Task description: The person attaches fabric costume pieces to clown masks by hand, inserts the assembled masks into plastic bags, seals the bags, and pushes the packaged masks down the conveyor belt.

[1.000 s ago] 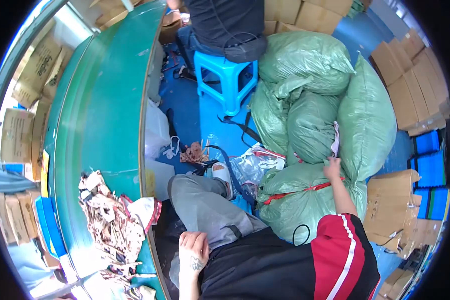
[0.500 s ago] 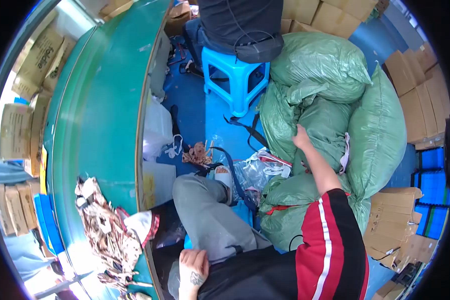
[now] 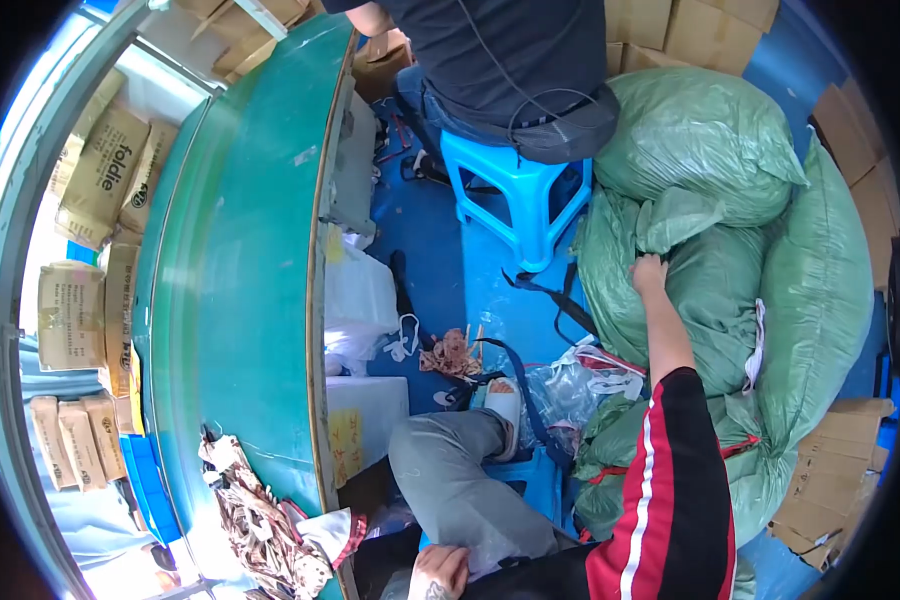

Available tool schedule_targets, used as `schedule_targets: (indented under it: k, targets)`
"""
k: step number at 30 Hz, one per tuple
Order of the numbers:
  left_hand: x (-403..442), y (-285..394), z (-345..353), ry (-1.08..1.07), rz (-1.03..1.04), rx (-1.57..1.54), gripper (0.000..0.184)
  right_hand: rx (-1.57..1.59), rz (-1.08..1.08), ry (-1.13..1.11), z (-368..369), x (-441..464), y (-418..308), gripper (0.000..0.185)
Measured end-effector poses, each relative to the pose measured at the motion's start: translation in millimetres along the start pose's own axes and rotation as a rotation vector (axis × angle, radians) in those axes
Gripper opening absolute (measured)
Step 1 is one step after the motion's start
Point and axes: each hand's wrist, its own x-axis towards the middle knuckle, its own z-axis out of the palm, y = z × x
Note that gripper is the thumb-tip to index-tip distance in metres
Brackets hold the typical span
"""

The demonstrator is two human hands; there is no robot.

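My right hand (image 3: 650,272) reaches forward to the green woven sack (image 3: 715,290) in the middle of the pile. Its fingers are closed on the sack's material, beside a loose, gathered flap (image 3: 678,218). My left hand (image 3: 440,573) rests by my lap at the bottom, its fingers curled with nothing visible in them. A plump green sack (image 3: 700,135) lies behind my right hand, and a tall one (image 3: 820,290) stands at its right. Red trim (image 3: 738,446) and a strip of white cloth (image 3: 756,345) show among the sacks.
A green table (image 3: 240,260) runs along my left, with patterned fabric (image 3: 265,515) at its near end. Ahead, a person sits on a blue stool (image 3: 520,195). Straps, scraps and clear plastic (image 3: 568,392) lie on the floor. Cardboard boxes (image 3: 825,470) stand at the right.
The view has shifted left, so most things appear farther right. My right hand remains at the sacks, its fingers now at the material beside the flap. My left hand stays by my lap.
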Motion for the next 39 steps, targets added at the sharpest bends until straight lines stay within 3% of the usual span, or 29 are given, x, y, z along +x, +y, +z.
schedule_targets:
  k: [1,2,4,5,7,10,12,14,17,24,27,31,34,36,37,38,39]
  targets:
    - [1.7,0.3,1.4,-0.005,0.002,-0.014,0.029,0.021,-0.091,0.224,16.4,7.5,3.7,0.028]
    - [3.8,0.5,1.4,-0.005,-0.003,-0.015,0.029,0.019,-0.096,0.222,41.0,24.3,9.3,0.028]
    - [7.6,0.4,0.2,-0.027,-0.001,-0.044,0.028,0.651,-0.165,0.571,67.6,40.5,15.7,0.033]
    - [6.9,-0.2,1.0,-0.031,0.0,-0.05,0.028,0.644,-0.162,0.569,65.7,35.5,22.7,0.033]
    - [7.2,-4.3,2.7,-0.03,0.009,-0.071,0.029,0.946,0.095,0.456,63.2,23.7,41.6,0.035]
    - [8.7,-5.6,4.2,-0.044,0.015,-0.078,0.029,0.75,0.139,0.332,68.2,14.6,64.5,0.038]
    - [10.8,-4.7,4.5,-0.058,0.022,-0.078,0.029,0.783,0.118,0.324,78.2,24.2,68.1,0.039]
    - [9.8,-4.3,6.2,-0.055,0.015,-0.071,0.028,0.512,0.025,0.305,79.7,27.8,57.9,0.033]
    - [3.7,-10.1,12.3,-0.064,-0.005,-0.077,0.028,0.443,0.006,0.295,90.6,31.4,46.3,0.029]
    - [-2.5,-16.5,-1.2,-0.067,-0.019,-0.081,0.028,0.593,0.127,0.39,92.9,10.7,29.4,0.037]
    - [-7.7,-26.4,-0.9,-0.038,0.015,-0.107,0.023,0.484,0.04,0.379,62.4,-24.1,30.0,0.034]
    - [-4.5,-27.0,-4.2,-0.031,0.0,-0.118,0.02,0.427,-0.089,0.415,80.9,-12.0,25.6,0.03]
    - [1.1,-36.8,-5.2,-0.063,0.017,-0.072,0.021,0.516,-0.02,0.368,68.3,-14.2,-0.7,0.029]
    - [5.2,-38.0,-6.4,-0.093,0.015,-0.054,0.022,0.686,0.097,0.001,70.9,-6.5,6.2,0.033]
    - [7.2,-39.8,-4.9,-0.13,-0.006,-0.047,0.023,0.876,0.034,0.194,88.3,-0.5,12.8,0.028]
    - [11.6,-38.2,-4.9,-0.154,0.002,-0.04,0.023,0.881,0.059,0.188,100.8,9.8,19.9,0.028]
    - [17.5,-35.9,-5.6,-0.185,0.008,-0.027,0.023,1.418,0.206,0.055,110.2,24.9,25.4,0.03]
